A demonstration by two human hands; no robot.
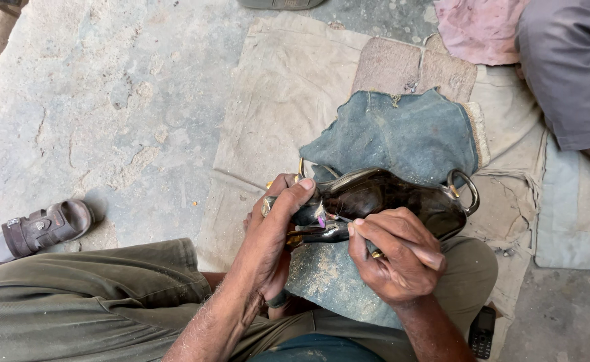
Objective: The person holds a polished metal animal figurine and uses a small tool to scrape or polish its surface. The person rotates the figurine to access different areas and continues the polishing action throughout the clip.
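Observation:
A dark, shiny metal figure [388, 194] with curved loops at its right end rests on a dusty blue-grey cloth [402, 134] over my lap. My left hand [275, 234] grips the figure's left end, thumb pressed on top. My right hand [395, 255] is closed around a thin metal tool whose tip touches the figure's underside near a small pink spot [321, 220]. Most of the tool is hidden inside my fist.
A brown sandal [40, 228] lies on the concrete floor at left. Worn sacking [275, 100] covers the ground ahead. Another person's grey-clad leg [569, 67] is at top right, beside a pink rag [476, 27]. A small black phone [482, 332] lies by my right knee.

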